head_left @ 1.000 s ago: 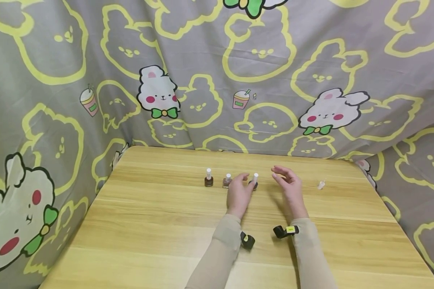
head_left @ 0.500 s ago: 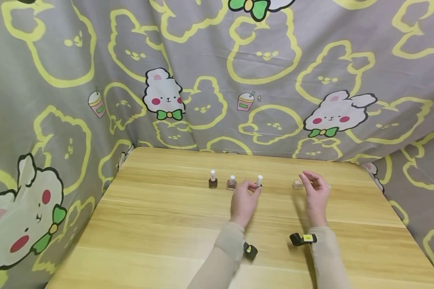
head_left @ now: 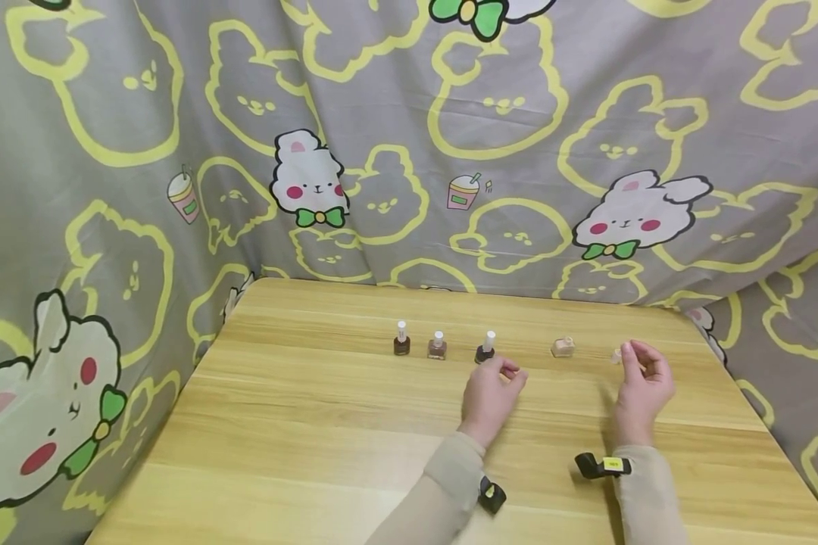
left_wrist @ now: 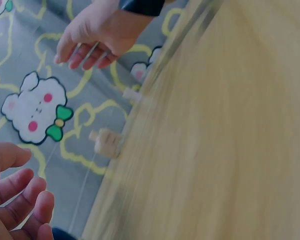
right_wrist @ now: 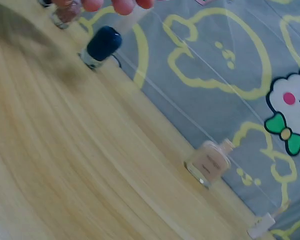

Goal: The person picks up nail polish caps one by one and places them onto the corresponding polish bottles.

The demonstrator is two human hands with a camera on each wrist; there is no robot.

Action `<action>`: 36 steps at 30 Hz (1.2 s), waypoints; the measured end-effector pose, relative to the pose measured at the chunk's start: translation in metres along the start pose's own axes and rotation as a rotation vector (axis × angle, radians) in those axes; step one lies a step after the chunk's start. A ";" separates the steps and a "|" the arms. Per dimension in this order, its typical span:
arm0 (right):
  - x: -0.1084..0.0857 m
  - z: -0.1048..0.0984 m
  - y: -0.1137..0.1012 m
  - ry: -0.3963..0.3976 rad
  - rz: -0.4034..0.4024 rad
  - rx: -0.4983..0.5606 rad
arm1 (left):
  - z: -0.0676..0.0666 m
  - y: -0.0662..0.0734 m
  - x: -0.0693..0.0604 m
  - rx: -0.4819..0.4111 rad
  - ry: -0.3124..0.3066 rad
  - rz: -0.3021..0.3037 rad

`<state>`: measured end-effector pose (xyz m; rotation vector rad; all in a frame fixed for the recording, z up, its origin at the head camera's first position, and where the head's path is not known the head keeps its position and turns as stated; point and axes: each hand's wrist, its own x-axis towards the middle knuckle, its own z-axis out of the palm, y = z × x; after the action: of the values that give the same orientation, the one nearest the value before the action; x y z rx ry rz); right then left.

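In the head view my left hand (head_left: 492, 393) is just in front of a dark blue nail polish bottle (head_left: 485, 353) with a white cap. Its fingers are relaxed with nothing between them. My right hand (head_left: 644, 390), fingers loosely bent and holding nothing, is beside a loose white nail polish cap (head_left: 616, 356). A brush shows on that cap (right_wrist: 261, 226) in the right wrist view, where it lies on the table. An uncapped beige nail polish bottle (head_left: 563, 347) stands between the two hands; its bare neck shows on the bottle (right_wrist: 209, 162) in the right wrist view.
Left of the dark blue bottle stand a dark brown nail polish bottle (head_left: 401, 344) and a mauve one (head_left: 437, 348), both with white caps. All rest on a wooden table (head_left: 300, 424). A patterned grey curtain (head_left: 382, 189) hangs behind the table's far edge.
My right hand has moved right, past the beige bottle, which is now uncovered, to near the loose cap. My left hand has come away from the dark blue bottle, toward the right and nearer me.
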<state>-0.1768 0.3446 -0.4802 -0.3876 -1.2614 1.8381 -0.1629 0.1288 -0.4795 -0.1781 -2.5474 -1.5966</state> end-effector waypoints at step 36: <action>0.051 -0.034 0.017 -0.169 0.381 -0.506 | 0.071 0.015 0.027 -0.199 0.018 -0.105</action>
<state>-0.1928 0.4027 -0.4996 -0.8054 -1.8787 1.8690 -0.1900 0.2001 -0.4928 -0.0496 -2.4188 -1.8816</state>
